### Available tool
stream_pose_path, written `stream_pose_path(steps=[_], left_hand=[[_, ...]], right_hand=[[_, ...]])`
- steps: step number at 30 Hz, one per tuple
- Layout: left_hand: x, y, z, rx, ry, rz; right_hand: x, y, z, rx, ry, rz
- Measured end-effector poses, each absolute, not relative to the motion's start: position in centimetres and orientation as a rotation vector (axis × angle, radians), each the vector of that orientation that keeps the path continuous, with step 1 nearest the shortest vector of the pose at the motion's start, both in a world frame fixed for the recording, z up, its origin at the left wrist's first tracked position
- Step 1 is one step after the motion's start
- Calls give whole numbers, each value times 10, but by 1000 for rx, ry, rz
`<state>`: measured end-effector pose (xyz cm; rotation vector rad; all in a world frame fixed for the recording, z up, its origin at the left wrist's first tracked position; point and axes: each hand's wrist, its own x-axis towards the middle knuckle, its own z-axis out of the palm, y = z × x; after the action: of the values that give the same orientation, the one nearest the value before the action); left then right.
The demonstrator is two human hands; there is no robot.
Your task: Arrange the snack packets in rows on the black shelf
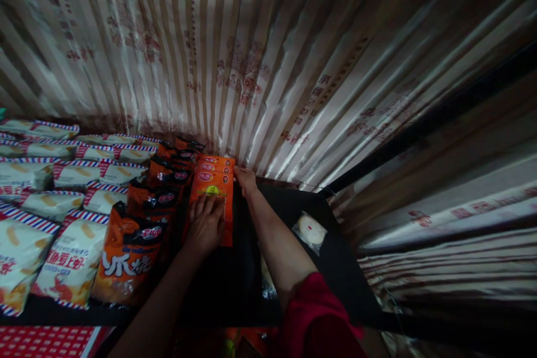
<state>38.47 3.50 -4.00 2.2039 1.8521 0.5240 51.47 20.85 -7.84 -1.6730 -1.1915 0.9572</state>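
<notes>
Several flat orange snack packets (227, 193) lie overlapping in a row on the black shelf. My left hand (206, 221) rests flat on the front packet, fingers stretched out and slightly apart. At the right edge of the packets, toward the back, my right hand (245, 179) has its fingers bent in and closed at that edge; its fingertips are partly hidden. Just left of the packets stands a row of orange-and-black snack bags (130, 260). Under my right forearm, a clear-wrapped item shows only in part.
White snack bags (73, 257) with striped edges fill the left side in rows. A clear-wrapped round pale item (310, 230) lies on the black shelf (335, 268) at right. Striped printed sheeting (251, 67) hangs close behind. A dark bar (419, 128) slants up at right.
</notes>
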Motion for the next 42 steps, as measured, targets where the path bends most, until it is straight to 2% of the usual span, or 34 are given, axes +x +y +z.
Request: stream_pose_path(steps=[24, 30, 35, 42], left_hand=[[383, 36, -37, 2145, 1811, 526], [383, 36, -38, 2138, 1814, 529], [383, 36, -36, 2149, 1804, 539], [382, 35, -36, 2160, 1794, 533]], right_hand=[[506, 194, -62, -1989, -1369, 690], [497, 160, -53, -1988, -1426, 468], [483, 144, -46, -1756, -1748, 258], [453, 149, -33, -1268, -2415, 276]])
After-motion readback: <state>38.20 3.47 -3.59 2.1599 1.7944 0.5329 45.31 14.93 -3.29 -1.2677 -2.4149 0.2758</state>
